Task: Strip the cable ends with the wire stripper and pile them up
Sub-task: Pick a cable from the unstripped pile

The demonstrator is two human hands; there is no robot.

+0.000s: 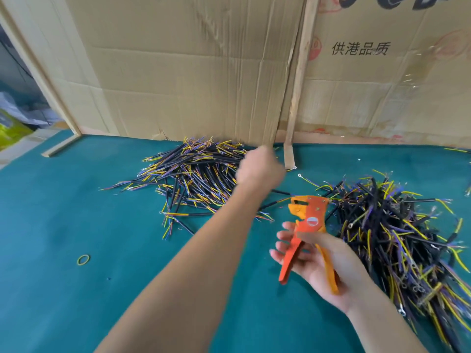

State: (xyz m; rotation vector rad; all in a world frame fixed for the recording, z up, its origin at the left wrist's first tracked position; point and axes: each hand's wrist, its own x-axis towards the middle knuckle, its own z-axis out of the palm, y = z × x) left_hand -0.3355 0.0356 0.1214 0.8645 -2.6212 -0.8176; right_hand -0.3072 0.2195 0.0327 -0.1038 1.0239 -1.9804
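Note:
A pile of short black cables [193, 174] with yellow and purple wire ends lies on the teal table [63, 212] at the back centre. A second, looser heap of cables [395, 230] fills the right side. My left hand [260, 166] reaches far forward over the right edge of the back pile. It is blurred, with its back toward me, so its fingers and anything in them are hidden. My right hand [321, 263] grips the handles of the orange wire stripper [308, 220], held upright above the table between the two piles, with nothing visible in its jaws.
Cardboard sheets [191, 72] stand as a wall along the table's back edge, with a wooden strip [298, 85] leaning on them. A yellow-green rubber band [83, 259] lies on the felt at the left. A few loose cables lie between the piles.

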